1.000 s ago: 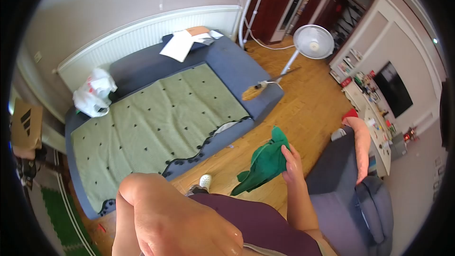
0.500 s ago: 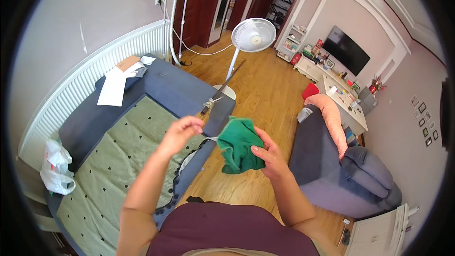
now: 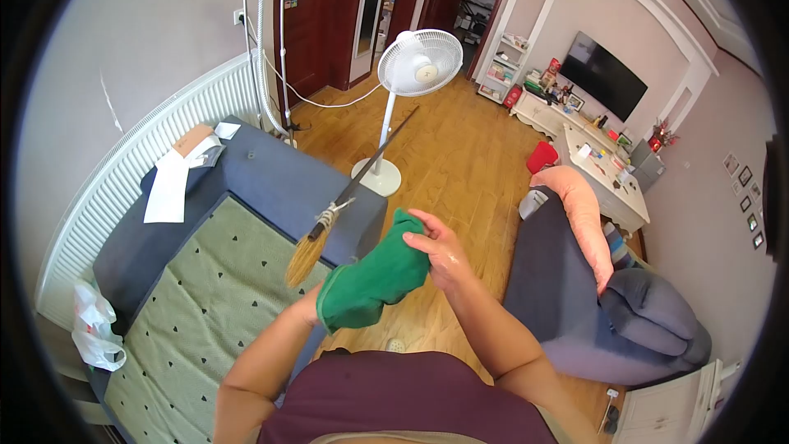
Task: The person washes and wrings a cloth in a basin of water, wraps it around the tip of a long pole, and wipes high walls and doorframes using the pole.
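The right hand (image 3: 446,256) has its fingers pinched on the far end of a green cloth (image 3: 374,279); the left wrist (image 3: 307,310) goes in at the hem, fingers covered, their grip impossible to tell. Left of the pinching fingers lies a straw broom (image 3: 327,218).
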### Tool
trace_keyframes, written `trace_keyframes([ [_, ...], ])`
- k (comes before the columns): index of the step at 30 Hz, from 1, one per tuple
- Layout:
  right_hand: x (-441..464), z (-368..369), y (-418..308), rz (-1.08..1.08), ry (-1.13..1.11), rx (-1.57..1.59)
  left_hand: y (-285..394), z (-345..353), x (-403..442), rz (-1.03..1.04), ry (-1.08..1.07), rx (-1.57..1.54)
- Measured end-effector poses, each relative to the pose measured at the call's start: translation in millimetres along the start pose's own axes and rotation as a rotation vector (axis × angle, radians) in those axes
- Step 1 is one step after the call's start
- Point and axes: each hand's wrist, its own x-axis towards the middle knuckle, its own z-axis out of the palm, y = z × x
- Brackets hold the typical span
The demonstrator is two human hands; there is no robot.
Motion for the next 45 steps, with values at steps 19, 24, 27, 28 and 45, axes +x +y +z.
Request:
trace_keyframes([
  [19, 159, -107, 77, 0.694, -0.866, -0.116, -17, -44, 87, 0.183, 0.228, 0.070],
  [24, 206, -53, 64, 0.572, -1.079, -0.167, -13, -66, 44, 0.230, 0.583, -0.643],
  [27, 236, -11, 86, 0.553, -1.205, -0.179, -27, -73, -1, 0.286, 0.810, -0.412],
  [28, 242, 3, 99, 0.562, -1.217, -0.199, -38, -74, -14, 0.319, 0.949, -0.366],
  [45, 285, 76, 225, 1.193, -1.339, -0.355, -260, -78, -39, 0.310, 1.811, -1.016],
])
